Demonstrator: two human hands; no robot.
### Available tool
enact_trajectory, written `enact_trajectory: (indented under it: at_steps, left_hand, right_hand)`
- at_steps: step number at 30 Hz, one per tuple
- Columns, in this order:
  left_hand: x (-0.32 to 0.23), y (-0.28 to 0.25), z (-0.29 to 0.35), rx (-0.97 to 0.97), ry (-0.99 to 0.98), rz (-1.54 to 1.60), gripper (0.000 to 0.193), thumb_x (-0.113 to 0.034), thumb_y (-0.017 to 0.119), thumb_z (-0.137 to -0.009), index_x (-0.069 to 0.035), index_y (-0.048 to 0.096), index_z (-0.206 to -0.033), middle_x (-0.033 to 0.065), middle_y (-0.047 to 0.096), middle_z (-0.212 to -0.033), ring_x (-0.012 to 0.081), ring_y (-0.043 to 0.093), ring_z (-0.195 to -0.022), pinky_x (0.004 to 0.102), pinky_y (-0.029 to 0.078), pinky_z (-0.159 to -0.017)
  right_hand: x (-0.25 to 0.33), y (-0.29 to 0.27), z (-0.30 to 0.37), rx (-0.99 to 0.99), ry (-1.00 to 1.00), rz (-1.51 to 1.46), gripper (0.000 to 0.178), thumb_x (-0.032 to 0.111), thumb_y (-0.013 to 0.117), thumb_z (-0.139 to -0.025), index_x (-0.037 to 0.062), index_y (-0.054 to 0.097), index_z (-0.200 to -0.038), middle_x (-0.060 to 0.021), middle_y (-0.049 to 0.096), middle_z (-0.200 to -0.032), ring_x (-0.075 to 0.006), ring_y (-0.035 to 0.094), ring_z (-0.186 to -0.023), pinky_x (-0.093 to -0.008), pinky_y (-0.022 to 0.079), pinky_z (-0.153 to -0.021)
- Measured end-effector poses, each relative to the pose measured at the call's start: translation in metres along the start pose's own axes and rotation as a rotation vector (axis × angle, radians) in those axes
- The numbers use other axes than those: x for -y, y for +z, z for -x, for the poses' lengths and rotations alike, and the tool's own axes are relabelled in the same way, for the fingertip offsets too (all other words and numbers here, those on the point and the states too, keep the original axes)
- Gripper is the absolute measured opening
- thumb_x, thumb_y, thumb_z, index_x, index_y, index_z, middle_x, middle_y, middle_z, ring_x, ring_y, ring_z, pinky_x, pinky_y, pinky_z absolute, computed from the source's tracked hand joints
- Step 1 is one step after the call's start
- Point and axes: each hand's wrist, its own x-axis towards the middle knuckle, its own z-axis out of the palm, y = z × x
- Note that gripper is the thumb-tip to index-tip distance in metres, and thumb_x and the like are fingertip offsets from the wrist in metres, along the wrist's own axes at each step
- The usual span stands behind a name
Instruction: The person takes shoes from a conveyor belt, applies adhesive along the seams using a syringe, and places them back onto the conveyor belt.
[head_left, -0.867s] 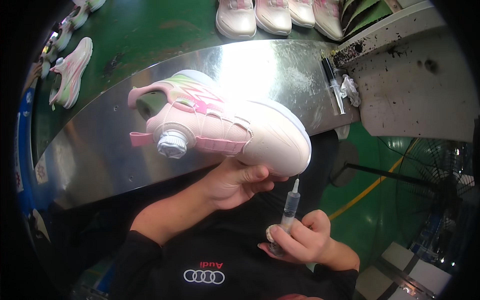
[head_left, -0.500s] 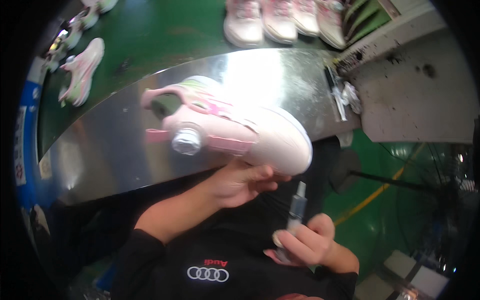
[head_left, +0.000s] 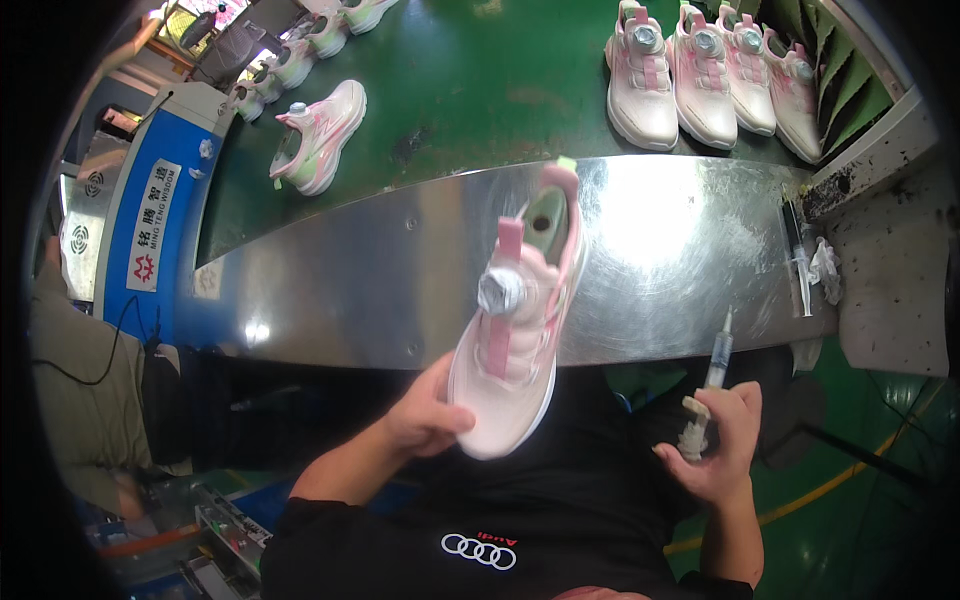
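Shoe (head_left: 510, 350), white and pink, is gripped by my left hand (head_left: 425, 410), its toe pointing down toward me and its heel up and away. My left thumb presses on the edge of the toe, while the fingers of that hand go behind the shoe, where I cannot tell how they lie. I hold the shoe tilted in front of my chest, the toe on my side of the bench (head_left: 330, 290) edge and the heel in front of the metal. Its opening shows a green lining, and a pale dial (head_left: 500, 290) sits on the tongue. My right hand (head_left: 715, 440) is partly curled, the fingers around a syringe (head_left: 719, 362) and the thumb standing out to the left. The tip of the syringe points up and away, well apart from the shoe. On the right end of the bench lie a dark syringe (head_left: 797, 250) and, just beside it, a white wad (head_left: 825, 270). Beyond the metal is a green surface (head_left: 470, 115): 4 shoes (head_left: 645, 95) stand close together on its right, and 1 more shoe (head_left: 335, 130) lies tipped on its left, near a blue panel (head_left: 195, 150). At far left, part of a co-worker (head_left: 80, 400) shows.
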Motion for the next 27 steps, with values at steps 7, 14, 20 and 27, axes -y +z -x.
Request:
enact_trajectory:
  at_steps: [7, 14, 20, 27]
  left_hand:
    - [-0.075, -0.009, -0.133, -0.052, 0.274, -0.067, 0.05, -0.013, 0.055, -0.085, 0.006, 0.035, -0.128, 0.019, 0.049, -0.124, 0.0271, 0.053, -0.113, 0.0384, 0.043, -0.096]
    - [-0.052, 0.016, -0.142, 0.001, 0.194, -0.185, 0.031, -0.01, 0.049, -0.091, 0.009, 0.045, -0.116, 0.0253, 0.055, -0.113, 0.0303, 0.059, -0.101, 0.0362, 0.051, -0.086]
    - [-0.13, -0.092, -0.099, -0.084, 0.511, -0.133, 0.025, -0.015, 0.046, -0.092, 0.004, 0.055, -0.105, 0.0185, 0.059, -0.102, 0.0279, 0.058, -0.1, 0.0321, 0.051, -0.085]
    - [-0.241, -0.253, -0.028, -0.769, 0.778, -0.01, 0.061, -0.044, 0.057, -0.086, 0.011, 0.042, -0.106, 0.0206, 0.046, -0.104, 0.0312, 0.048, -0.105, 0.0374, 0.042, -0.099]
  right_hand:
    - [-0.005, 0.013, -0.006, 0.019, 0.026, -0.106, 0.062, 0.036, 0.08, -0.059, 0.0043, 0.054, -0.106, -0.0056, 0.057, -0.092, -0.023, 0.041, -0.076, -0.0323, 0.037, -0.067]
    - [-0.016, -0.006, -0.004, -0.045, 0.144, -0.228, 0.064, 0.057, 0.061, -0.076, 0.0004, 0.056, -0.105, -0.0107, 0.059, -0.084, -0.0247, 0.051, -0.068, -0.0321, 0.042, -0.062]
    - [-0.032, -0.023, 0.001, -0.056, 0.241, -0.293, 0.03, 0.025, 0.055, -0.088, -0.0002, 0.058, -0.104, -0.0142, 0.063, -0.091, -0.0266, 0.06, -0.078, -0.0311, 0.048, -0.07]
    - [-0.045, -0.035, -0.039, 0.019, 0.237, 0.051, 0.012, 0.002, 0.063, -0.074, 0.0033, 0.063, -0.086, -0.01, 0.06, -0.079, -0.027, 0.057, -0.073, -0.033, 0.046, -0.066]
